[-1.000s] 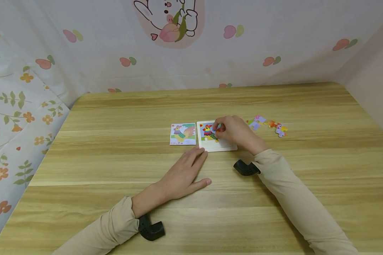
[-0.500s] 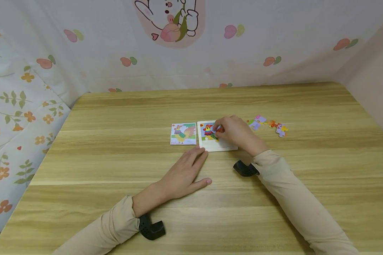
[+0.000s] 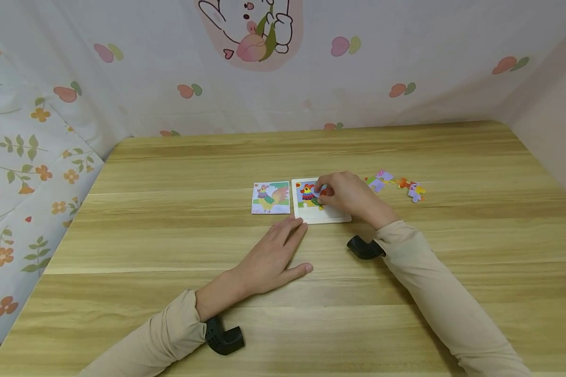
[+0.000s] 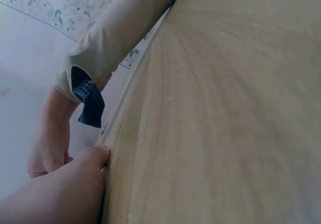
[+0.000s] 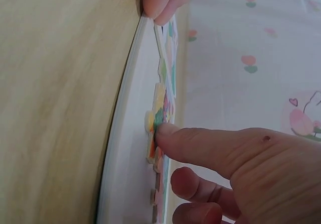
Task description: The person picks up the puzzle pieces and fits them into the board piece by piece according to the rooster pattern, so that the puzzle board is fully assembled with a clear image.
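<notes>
A white jigsaw tray point(image 3: 329, 215), partly filled with a rooster picture, lies flat at the table's middle. My right hand point(image 3: 351, 196) reaches over it with curled fingers. In the right wrist view its thumb point(image 5: 170, 139) bears on a green-and-orange puzzle piece point(image 5: 151, 148) at the edge of the assembled part; the index fingertip is hidden behind. My left hand point(image 3: 273, 256) rests spread on the table, its fingertips touching the tray's front-left corner. The left wrist view shows my left thumb point(image 4: 95, 156) on the tabletop.
A square card with the rooster picture point(image 3: 271, 198) lies just left of the tray. Several loose puzzle pieces point(image 3: 379, 182) are scattered to its right. Black wrist cameras point(image 3: 365, 247) jut from both sleeves. A patterned curtain point(image 3: 306, 78) hangs behind the table point(image 3: 193, 173).
The right wrist shifts very slightly while its fingers stay at the same place on the puzzle. The left hand keeps still on the tray's corner.
</notes>
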Available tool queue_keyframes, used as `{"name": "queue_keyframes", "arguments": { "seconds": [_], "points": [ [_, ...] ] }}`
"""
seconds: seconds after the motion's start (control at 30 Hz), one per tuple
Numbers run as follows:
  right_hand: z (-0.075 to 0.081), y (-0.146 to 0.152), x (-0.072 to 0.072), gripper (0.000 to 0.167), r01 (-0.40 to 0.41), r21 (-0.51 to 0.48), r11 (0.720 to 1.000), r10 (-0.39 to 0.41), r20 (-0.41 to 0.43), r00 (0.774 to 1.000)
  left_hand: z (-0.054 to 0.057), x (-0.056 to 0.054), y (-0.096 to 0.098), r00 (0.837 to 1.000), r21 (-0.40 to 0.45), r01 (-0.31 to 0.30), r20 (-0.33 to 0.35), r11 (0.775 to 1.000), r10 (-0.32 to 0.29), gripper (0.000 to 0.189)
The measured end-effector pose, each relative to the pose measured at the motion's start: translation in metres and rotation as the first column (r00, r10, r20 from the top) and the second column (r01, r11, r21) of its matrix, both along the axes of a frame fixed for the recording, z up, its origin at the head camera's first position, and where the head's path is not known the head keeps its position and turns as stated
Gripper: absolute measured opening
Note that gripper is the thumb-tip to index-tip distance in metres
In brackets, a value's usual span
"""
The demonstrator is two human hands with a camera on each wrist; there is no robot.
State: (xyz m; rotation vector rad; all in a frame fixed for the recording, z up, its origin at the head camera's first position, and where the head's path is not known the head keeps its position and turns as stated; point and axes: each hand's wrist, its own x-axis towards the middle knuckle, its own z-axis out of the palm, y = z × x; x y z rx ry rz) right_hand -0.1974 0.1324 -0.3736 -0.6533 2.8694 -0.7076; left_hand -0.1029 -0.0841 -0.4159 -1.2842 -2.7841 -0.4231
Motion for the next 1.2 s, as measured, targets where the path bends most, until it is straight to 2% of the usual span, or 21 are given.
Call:
{"name": "queue_keyframes", "arguments": {
  "seconds": [0.73, 0.97, 1.1, 1.2],
  "points": [
    [0.001, -0.002, 0.003, 0.016, 0.051, -0.026, 0.998, -0.05, 0.03, 0.998, -0.001, 0.0, -0.001, 1.0, 0.008, 0.007, -0.014, 1.0, -0.006, 0.073],
    [0.0, 0.005, 0.0, 0.016, 0.019, -0.043, 0.999, -0.017, 0.044, 0.999, -0.001, 0.0, 0.0, 1.0, 0.013, 0.011, -0.019, 1.0, -0.01, 0.073],
    [0.006, 0.014, -0.003, 0.019, -0.012, -0.064, 0.998, 0.013, 0.018, 1.0, -0.001, 0.001, 0.001, 1.0, 0.019, 0.013, -0.018, 1.0, -0.013, 0.073],
    [0.017, 0.027, -0.006, 0.022, 0.021, -0.085, 0.996, -0.022, -0.016, 1.0, 0.0, 0.001, 0.001, 1.0, 0.025, 0.01, -0.013, 1.0, -0.009, 0.073]
  ]
}}
